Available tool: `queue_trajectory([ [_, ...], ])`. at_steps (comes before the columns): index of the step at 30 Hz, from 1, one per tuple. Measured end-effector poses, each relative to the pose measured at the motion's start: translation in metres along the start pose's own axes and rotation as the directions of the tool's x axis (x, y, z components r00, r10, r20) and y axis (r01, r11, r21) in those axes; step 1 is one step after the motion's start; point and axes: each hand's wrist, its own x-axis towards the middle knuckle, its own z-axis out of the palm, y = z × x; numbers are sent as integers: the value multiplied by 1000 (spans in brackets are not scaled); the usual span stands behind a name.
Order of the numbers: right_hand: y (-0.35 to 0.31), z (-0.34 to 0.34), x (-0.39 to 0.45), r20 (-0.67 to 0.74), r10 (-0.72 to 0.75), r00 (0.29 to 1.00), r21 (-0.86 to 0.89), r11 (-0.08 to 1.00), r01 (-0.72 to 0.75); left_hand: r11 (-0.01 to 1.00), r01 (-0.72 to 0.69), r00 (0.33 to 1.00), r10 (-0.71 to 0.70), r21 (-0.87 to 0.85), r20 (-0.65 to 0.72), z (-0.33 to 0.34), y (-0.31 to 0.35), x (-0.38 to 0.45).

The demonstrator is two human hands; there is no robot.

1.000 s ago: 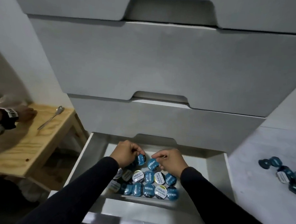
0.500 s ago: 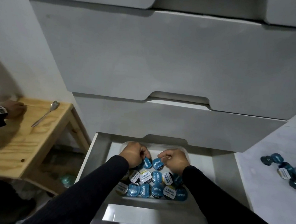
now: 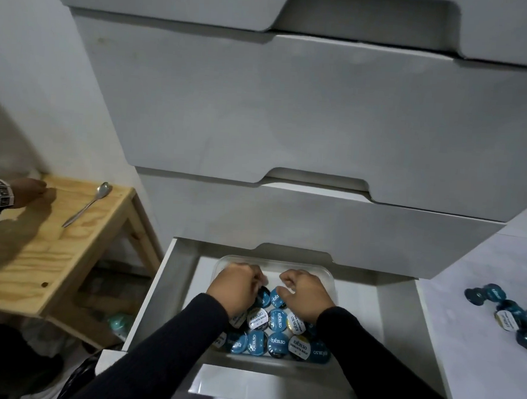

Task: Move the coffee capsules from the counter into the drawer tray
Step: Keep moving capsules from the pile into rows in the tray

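The bottom drawer [image 3: 179, 289] stands open with a clear plastic tray [image 3: 316, 269] inside it. Several blue and white-lidded coffee capsules [image 3: 274, 332] fill the near part of the tray in rows. My left hand [image 3: 236, 288] and my right hand [image 3: 307, 296] are both in the tray, side by side behind those rows. Each has its fingers curled down on a blue capsule at the back of the rows, and the hands largely hide the two capsules. Several more capsules [image 3: 510, 311] lie loose on the white counter [image 3: 477, 360] at the right.
Closed white drawer fronts [image 3: 291, 124] overhang the open drawer. At the left is a wooden stool [image 3: 68, 249] with a spoon [image 3: 86, 205] on it. Another person's hand [image 3: 25, 189] with a tagged wristband rests on its far corner.
Both my hands have shifted a little toward the back of the tray, staying curled over their capsules. The view has tilted, and the other person's hand has barely moved.
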Motion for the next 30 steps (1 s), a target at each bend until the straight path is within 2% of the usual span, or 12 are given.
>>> queue_trajectory([
  [6, -15, 1, -26, -146, -228, 963, -323, 931, 172, 976, 116, 976, -77, 185, -205, 11, 17, -30],
  [9, -16, -1, -43, -235, -304, 923, -410, 892, 190, 957, 110, 950, -22, 268, -312, 8, 35, -49],
  [11, -16, -5, -54, -326, -365, 872, -449, 872, 197, 941, 31, 924, 101, 337, -368, 10, 42, -54],
  [13, -10, -10, -64, -410, -429, 805, -460, 859, 223, 939, 11, 907, 135, 344, -399, 15, 50, -57],
  [16, 4, -21, -79, -455, -489, 744, -445, 849, 286, 965, 26, 911, 84, 260, -405, 22, 68, -59],
  [18, 22, -31, -87, -537, -505, 676, -435, 852, 291, 971, 33, 940, 51, 238, -338, 23, 92, -57],
  [20, 42, -44, -94, -601, -556, 575, -501, 822, 271, 963, -41, 929, 135, 267, -345, 30, 116, -53],
  [22, 69, -58, -99, -579, -622, 528, -625, 754, 203, 957, -101, 927, 191, 273, -324, 38, 140, -46],
  [25, 112, -90, -108, -594, -585, 551, -642, 758, 113, 953, -206, 893, 276, 222, -356, 61, 181, -27],
  [28, 157, -129, -126, -570, -524, 632, -641, 765, 56, 948, -287, 894, 316, 136, -318, 86, 237, -15],
  [30, 193, -154, -134, -627, -395, 671, -522, 853, 13, 945, -317, 894, 326, 80, -306, 108, 274, -5],
])
